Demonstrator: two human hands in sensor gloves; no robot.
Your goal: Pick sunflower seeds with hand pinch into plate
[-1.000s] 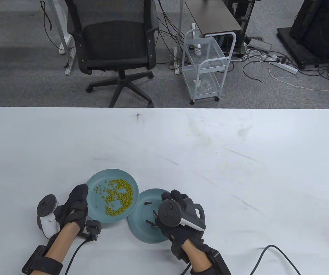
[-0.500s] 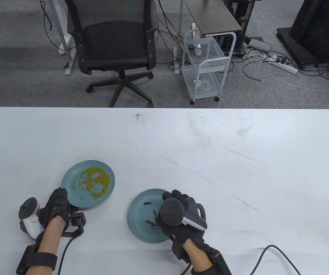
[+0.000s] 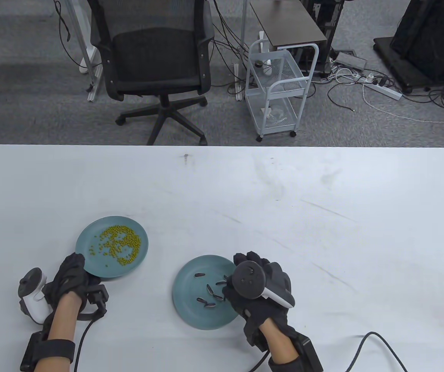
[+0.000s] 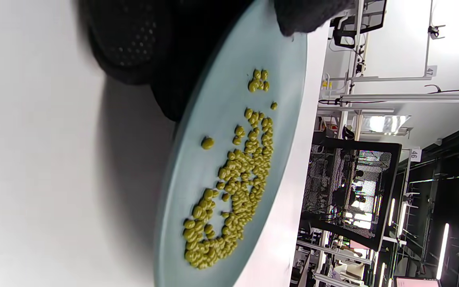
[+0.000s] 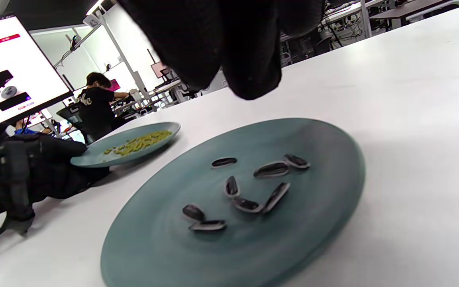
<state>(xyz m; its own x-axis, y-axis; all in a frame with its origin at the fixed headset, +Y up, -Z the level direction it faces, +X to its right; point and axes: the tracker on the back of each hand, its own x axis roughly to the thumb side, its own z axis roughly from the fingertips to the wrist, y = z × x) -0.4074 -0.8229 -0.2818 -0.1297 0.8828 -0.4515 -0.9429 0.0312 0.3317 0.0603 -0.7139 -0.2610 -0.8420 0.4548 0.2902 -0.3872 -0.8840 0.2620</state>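
Note:
A teal plate [image 3: 194,314] near the table's front holds several dark sunflower seeds [image 3: 210,288]. It also shows in the right wrist view [image 5: 165,255] with the seeds [image 5: 271,169] in its middle. My right hand [image 3: 245,261] hovers over its right rim. Its gloved fingers [image 5: 245,67] hang bunched above the plate, and no seed shows between them. A second teal plate [image 3: 86,240] with green beans [image 3: 119,244] lies to the left. My left hand [image 3: 78,263] grips its near rim, thumb [image 4: 305,16] on top and fingers [image 4: 134,40] under it.
The white table [image 3: 283,213] stretches wide to the right and back. A black cable [image 3: 376,341] loops at the front right. An office chair [image 3: 156,58] and a white wire cart [image 3: 276,89] stand on the floor beyond the far edge.
My left hand has pulled the bean plate left, off the seed plate. My right hand has shifted right, uncovering more seeds.

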